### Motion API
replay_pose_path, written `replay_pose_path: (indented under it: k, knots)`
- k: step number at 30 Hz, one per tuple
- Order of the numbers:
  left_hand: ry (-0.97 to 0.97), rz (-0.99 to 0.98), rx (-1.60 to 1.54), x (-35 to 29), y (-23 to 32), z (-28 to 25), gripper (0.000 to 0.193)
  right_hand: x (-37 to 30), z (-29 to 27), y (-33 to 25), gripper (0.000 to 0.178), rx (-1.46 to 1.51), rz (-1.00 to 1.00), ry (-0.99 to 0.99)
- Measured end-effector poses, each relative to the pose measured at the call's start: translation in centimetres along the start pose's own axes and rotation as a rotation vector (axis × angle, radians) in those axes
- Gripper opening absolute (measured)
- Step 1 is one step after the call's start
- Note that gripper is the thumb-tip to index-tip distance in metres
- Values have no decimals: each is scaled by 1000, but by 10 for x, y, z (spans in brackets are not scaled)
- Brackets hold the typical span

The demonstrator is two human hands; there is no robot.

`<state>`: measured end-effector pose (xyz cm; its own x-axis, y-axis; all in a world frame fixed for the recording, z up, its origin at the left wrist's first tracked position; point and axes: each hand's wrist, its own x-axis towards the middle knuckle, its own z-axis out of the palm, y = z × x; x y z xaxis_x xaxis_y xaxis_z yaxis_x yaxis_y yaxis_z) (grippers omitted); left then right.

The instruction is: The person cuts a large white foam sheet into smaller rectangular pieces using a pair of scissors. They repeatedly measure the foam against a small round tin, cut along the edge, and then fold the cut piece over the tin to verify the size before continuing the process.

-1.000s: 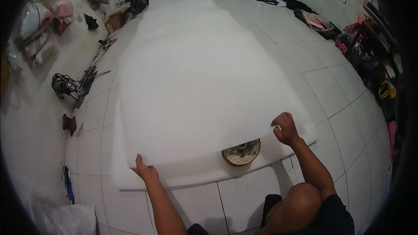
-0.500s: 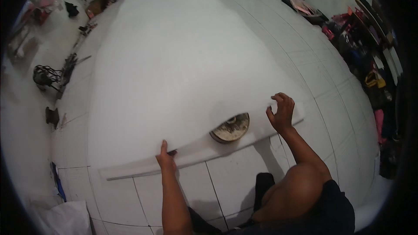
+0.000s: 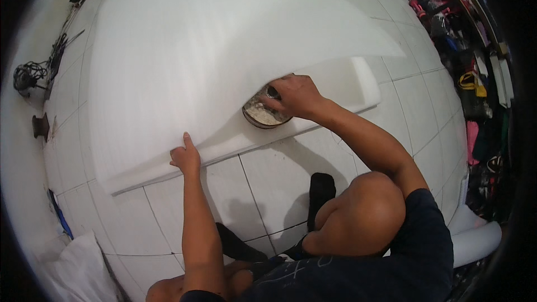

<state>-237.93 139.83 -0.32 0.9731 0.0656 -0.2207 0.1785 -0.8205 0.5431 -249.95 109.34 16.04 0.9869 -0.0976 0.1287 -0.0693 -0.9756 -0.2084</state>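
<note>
A wide, thin white foam sheet (image 3: 184, 56) lies over the floor, its near edge lifted above a white layer (image 3: 330, 81) beneath it. Between the two sits a round, tin-like weight (image 3: 262, 113) with a rough, pale top and a dark rim; its far part is hidden under the sheet. My right hand (image 3: 293, 96) is closed over the middle of this weight, fingers and thumb around a central knob or hole that I cannot make out fully. At the sheet's near left edge, my left hand (image 3: 186, 155) grips the foam, thumb pointing away from me.
White floor tiles (image 3: 224, 173) surround the foam. Cluttered bags and goods (image 3: 475, 84) line the right wall. A dark wire-like object (image 3: 31, 76) and a brown spool-shaped piece (image 3: 40, 126) stand at the left wall. A white roll (image 3: 475, 244) lies at lower right, a white bag (image 3: 84, 268) at lower left.
My right hand has left the sheet's right edge and closed on the round weight. The sheet's right corner now stands folded up and back, baring the layer below. The view has shifted.
</note>
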Motion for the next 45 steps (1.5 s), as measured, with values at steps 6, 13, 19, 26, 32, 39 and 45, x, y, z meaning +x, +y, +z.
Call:
replay_pose_path:
  k: [6, 13, 19, 26, 32, 39, 45]
  knots:
    - [-40, -63, 5, 2, -3, 3, 64, -40, -19, -5, 36, 85, -125, 5]
    - [17, 29, -77, -10, -3, 3, 61, -97, -14, -24, 34, 319, -159, 54]
    - [50, 109, -190, -15, -7, 5, 55, -130, 23, -38, 33, 331, -230, -56]
    - [60, 164, -214, -22, -18, 9, 55, -137, 36, -45, 33, 318, -213, -31]
    - [103, 75, -378, -31, -13, 17, 59, -144, 27, -44, 44, 306, -177, -203]
    - [22, 196, -413, -47, -24, 15, 48, -143, 16, 15, 41, 616, 80, -93]
    - [50, 352, -402, -23, -55, 31, 54, -198, 49, 192, 36, 426, 1000, 486]
